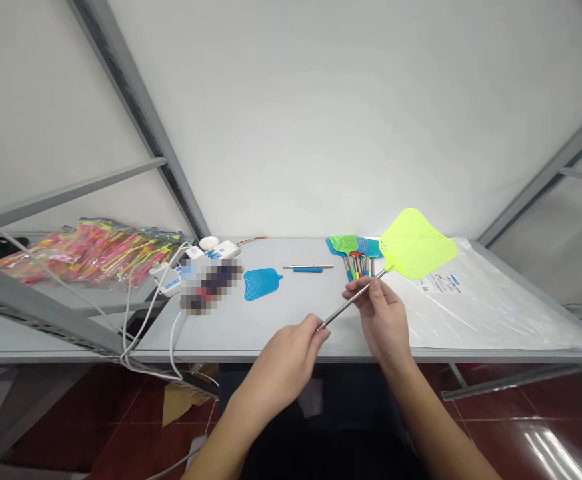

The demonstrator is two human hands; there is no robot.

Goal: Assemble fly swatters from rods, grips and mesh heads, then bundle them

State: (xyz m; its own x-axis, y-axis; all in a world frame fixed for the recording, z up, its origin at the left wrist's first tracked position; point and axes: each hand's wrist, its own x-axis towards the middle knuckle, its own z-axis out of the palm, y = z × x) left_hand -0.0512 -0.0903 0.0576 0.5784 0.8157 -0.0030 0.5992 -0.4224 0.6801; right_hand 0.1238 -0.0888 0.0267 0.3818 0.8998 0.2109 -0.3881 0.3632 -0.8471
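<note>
A fly swatter (pixel 417 244) with a yellow-green perforated head and a thin metal rod is held between my two hands over the table's front half, tilted with its head up to the right. My left hand (pixel 291 357) is closed around the lower end of the rod, hiding the grip. Higher up, near the head, my right hand (pixel 381 313) pinches the rod between thumb and fingers. Behind it lies a bunch of fly swatters (pixel 353 250) with green and blue heads. A loose blue swatter head (pixel 261 285) rests left of centre, beside a metal rod (pixel 308 267) and a blue grip (pixel 308 270).
White power strips (pixel 171 279) with cables stand at the table's left, near a blurred dark item (pixel 213 287). Bagged colourful items (pixel 101 250) fill the shelf beyond the metal post (pixel 141 100). A clear plastic bag (pixel 501 307) covers the table's right side.
</note>
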